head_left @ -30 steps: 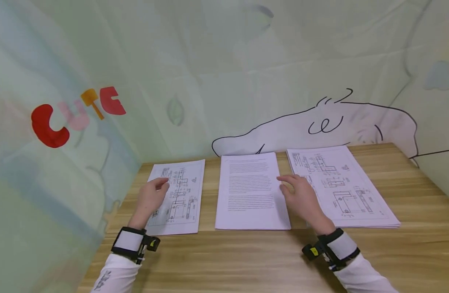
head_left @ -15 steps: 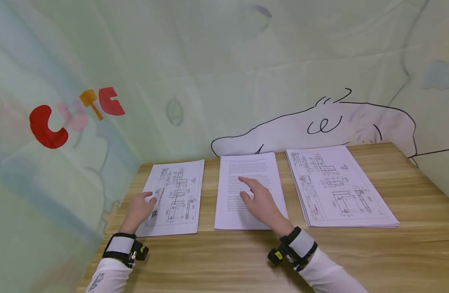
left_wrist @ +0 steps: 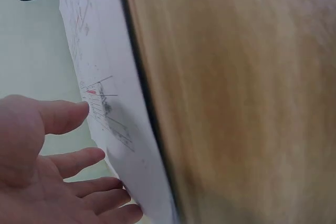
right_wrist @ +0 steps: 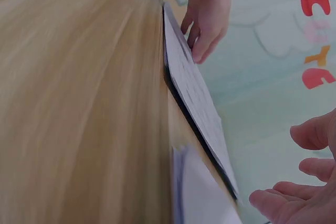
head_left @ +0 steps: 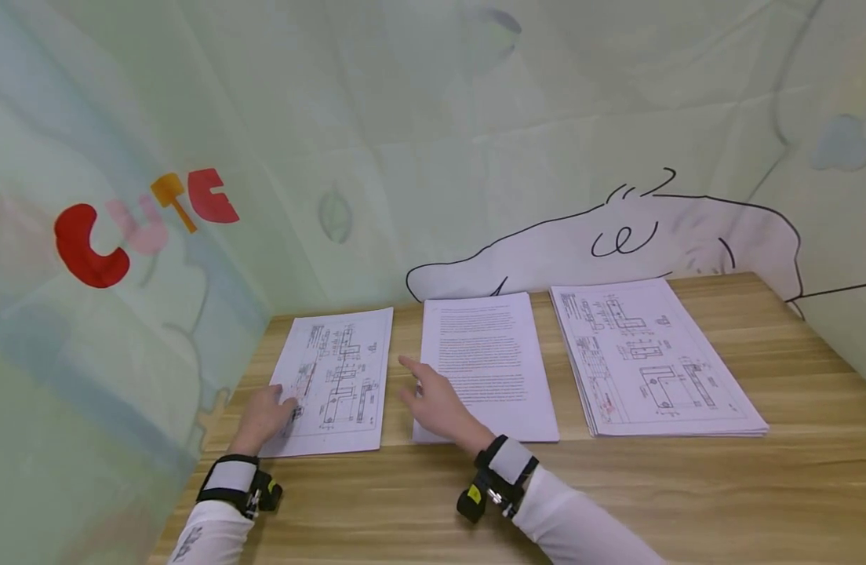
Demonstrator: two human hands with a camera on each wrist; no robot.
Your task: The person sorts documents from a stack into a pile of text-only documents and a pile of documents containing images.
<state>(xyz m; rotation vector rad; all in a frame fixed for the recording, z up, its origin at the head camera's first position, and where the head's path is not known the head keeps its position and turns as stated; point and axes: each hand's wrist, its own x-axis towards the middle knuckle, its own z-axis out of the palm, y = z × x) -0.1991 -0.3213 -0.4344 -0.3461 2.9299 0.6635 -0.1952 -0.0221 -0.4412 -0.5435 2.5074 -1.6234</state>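
On the left of the table lies a stack of drawing sheets [head_left: 334, 369], printed with technical drawings. My left hand [head_left: 261, 416] is at its left edge near the front corner, thumb over the paper. In the left wrist view, the fingers [left_wrist: 100, 201] of that hand extend along the sheet's edge, thumb apart from them. My right hand [head_left: 436, 402] hovers over the left edge of the middle stack of text pages [head_left: 489, 377], index finger pointing toward the left stack. Nothing is between its fingers in the right wrist view, where thumb and fingers [right_wrist: 317, 169] are spread apart.
A thicker stack of drawing sheets [head_left: 659, 353] lies at the right, its lower sheets slightly fanned. All three stacks rest on a wood-grain table [head_left: 376, 502]. Behind and to the left hangs a printed cloth backdrop [head_left: 320, 157].
My right hand has swept left across the text pages, from their right edge to their left edge. My left hand has slid toward me and left, to the left stack's edge.
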